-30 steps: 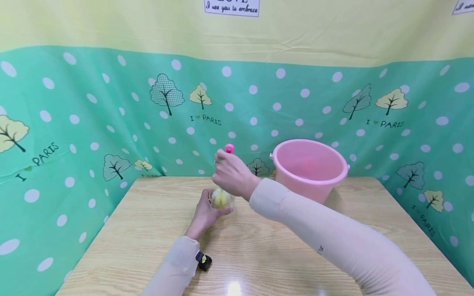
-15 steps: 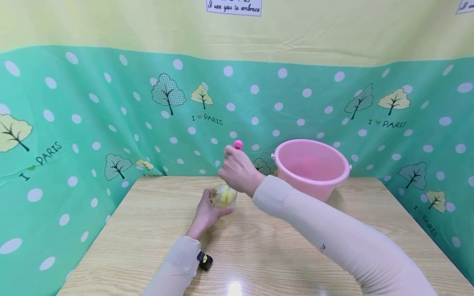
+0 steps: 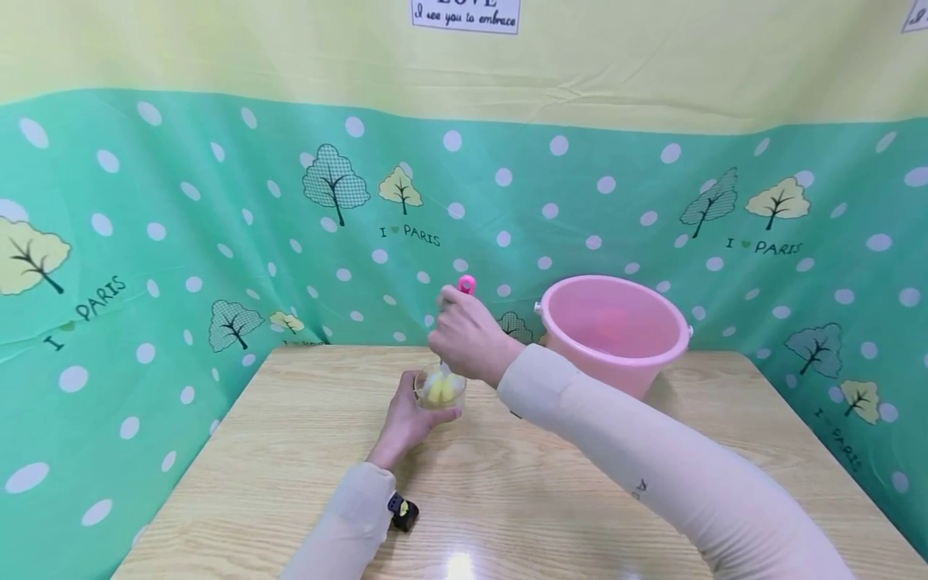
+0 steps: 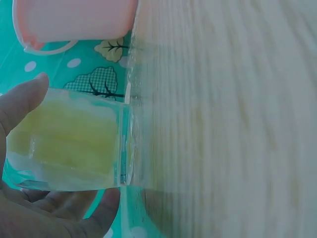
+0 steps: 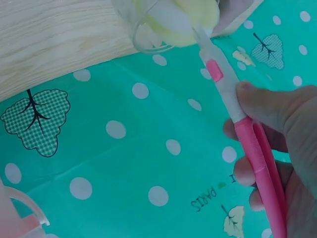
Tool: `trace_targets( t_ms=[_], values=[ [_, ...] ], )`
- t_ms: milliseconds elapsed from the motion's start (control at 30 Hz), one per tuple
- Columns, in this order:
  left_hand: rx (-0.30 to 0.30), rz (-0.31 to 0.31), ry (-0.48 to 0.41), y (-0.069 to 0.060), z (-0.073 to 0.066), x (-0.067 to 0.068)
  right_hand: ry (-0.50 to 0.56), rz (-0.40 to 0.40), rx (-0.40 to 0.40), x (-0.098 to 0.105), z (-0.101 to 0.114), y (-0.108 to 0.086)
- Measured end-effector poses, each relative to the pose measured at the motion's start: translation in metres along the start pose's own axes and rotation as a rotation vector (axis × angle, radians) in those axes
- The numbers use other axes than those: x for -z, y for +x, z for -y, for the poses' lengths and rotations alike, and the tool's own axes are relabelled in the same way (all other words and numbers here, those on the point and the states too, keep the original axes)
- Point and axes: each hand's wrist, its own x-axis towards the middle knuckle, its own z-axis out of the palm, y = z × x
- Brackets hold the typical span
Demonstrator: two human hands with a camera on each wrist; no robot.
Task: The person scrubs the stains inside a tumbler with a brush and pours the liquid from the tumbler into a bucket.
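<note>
A clear glass (image 4: 125, 144) stands on the table, lying sideways in the left wrist view only because of the camera's angle. My left hand (image 3: 406, 423) grips it, thumb on one side and fingers on the other. Inside sits a yellow and white head (image 4: 69, 144) that looks like sponge. My right hand (image 3: 471, 334) is above the glass and holds a cup brush upright by its pink and white handle (image 5: 252, 153). The handle's pink end (image 3: 466, 283) sticks out above the fist. A thin neck (image 5: 200, 37) runs from the handle into the head.
A pink bucket (image 3: 605, 374) stands at the back right of the wooden table (image 3: 522, 483), beyond the right forearm. Behind the table hangs a green and yellow printed cloth (image 3: 500, 201). A black device (image 3: 403, 513) is at the left wrist.
My right hand and the brush handle have shifted a little right and up over the glass. The left hand keeps its hold. The whole view has drifted slightly.
</note>
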Motion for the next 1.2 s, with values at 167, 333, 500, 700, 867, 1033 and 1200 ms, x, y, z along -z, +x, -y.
trace_targets(
  t_ms=[167, 333, 500, 700, 867, 1033, 1200],
  values=[
    [-0.012, -0.002, 0.007, -0.002, -0.002, 0.0, -0.069, -0.023, 0.002, 0.001, 0.007, 0.002],
    [-0.021, 0.001, 0.009, -0.002, -0.004, 0.001, -0.107, -0.016, -0.024, 0.001, 0.012, 0.003],
    [-0.025, 0.002, 0.009, -0.001, -0.003, 0.0, -0.125, 0.012, -0.048, -0.002, 0.011, 0.004],
    [-0.02, 0.002, 0.01, -0.001, -0.001, 0.0, -0.102, 0.062, -0.065, -0.006, 0.005, 0.003],
    [-0.017, 0.007, 0.002, 0.0, -0.001, 0.0, -0.07, 0.083, -0.071, -0.007, 0.002, 0.0],
    [-0.011, 0.005, -0.005, 0.0, 0.0, 0.0, -0.025, 0.087, -0.07, -0.004, 0.003, -0.002],
    [-0.004, 0.002, 0.004, 0.001, 0.001, 0.0, 0.032, 0.081, -0.079, -0.002, 0.004, -0.003]
  ],
)
